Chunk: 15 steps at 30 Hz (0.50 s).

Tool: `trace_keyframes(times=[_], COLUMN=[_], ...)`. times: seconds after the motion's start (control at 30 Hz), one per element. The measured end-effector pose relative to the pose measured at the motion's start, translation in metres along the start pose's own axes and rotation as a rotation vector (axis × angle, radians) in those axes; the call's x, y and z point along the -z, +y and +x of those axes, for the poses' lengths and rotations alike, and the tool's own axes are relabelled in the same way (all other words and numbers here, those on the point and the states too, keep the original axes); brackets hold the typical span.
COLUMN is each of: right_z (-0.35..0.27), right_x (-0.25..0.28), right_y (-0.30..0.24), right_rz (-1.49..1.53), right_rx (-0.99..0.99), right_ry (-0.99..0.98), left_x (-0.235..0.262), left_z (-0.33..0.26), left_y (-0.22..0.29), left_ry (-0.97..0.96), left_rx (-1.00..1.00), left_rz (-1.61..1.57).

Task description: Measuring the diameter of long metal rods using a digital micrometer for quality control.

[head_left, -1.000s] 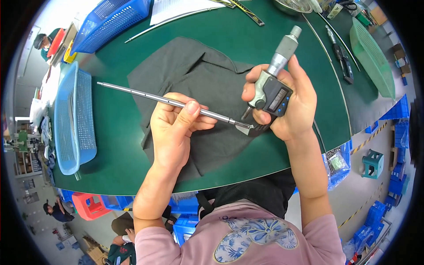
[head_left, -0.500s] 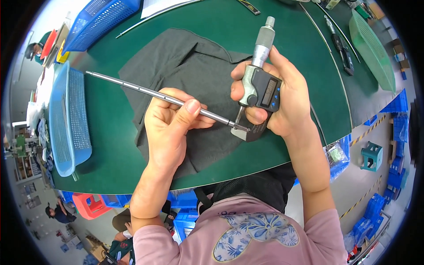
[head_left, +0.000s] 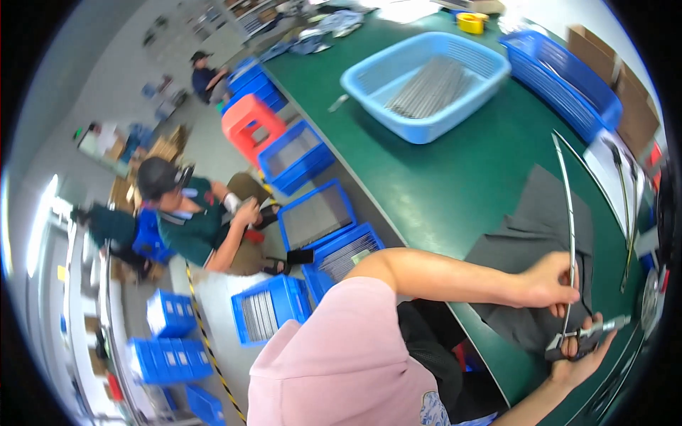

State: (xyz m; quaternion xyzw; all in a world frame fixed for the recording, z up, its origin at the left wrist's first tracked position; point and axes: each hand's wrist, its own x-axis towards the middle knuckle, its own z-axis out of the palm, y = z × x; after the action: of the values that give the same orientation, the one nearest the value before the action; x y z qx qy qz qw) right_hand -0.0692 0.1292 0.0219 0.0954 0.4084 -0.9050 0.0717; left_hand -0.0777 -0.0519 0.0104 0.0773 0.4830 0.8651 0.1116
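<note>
A digital micrometer [head_left: 587,338] lies in my right hand [head_left: 579,366], low at the right of the view, with the fingers wrapped round its frame. My left hand [head_left: 548,285] pinches a long thin metal rod [head_left: 567,206] between thumb and fingers. The lower end of the rod is at the micrometer's jaws; whether they touch it is too small to tell. From the hand, the rod's other end reaches far over the table. A crumpled dark grey cloth [head_left: 508,248] is spread beneath both hands on the green tabletop [head_left: 398,177].
A light blue basket [head_left: 419,133] of metal rods stands on the table, beside a darker blue basket [head_left: 561,89]. Blue crates [head_left: 290,284], some with rods, and a red stool [head_left: 249,131] line the table's edge. A seated co-worker [head_left: 188,213] is to the left.
My view has swung left, bringing the crates, co-worker and rod-filled basket into sight. My hands now appear at the lower right, still holding the rod and micrometer.
</note>
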Motion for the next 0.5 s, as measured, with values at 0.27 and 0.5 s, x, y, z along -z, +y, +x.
trace_keyframes(times=[0.27,0.5], right_z=[0.03,0.018], right_x=[0.018,-0.01], right_y=[-0.002,-0.005], right_rz=[-0.109,-0.052], right_rx=[0.049,-0.009], right_ry=[0.01,-0.027], left_x=[-0.004,0.001], left_z=[0.017,0.024], left_y=[-0.021,-0.026], left_ry=[-0.01,0.012], left_rx=[-0.143,-0.067], left_rz=[-0.047,-0.082])
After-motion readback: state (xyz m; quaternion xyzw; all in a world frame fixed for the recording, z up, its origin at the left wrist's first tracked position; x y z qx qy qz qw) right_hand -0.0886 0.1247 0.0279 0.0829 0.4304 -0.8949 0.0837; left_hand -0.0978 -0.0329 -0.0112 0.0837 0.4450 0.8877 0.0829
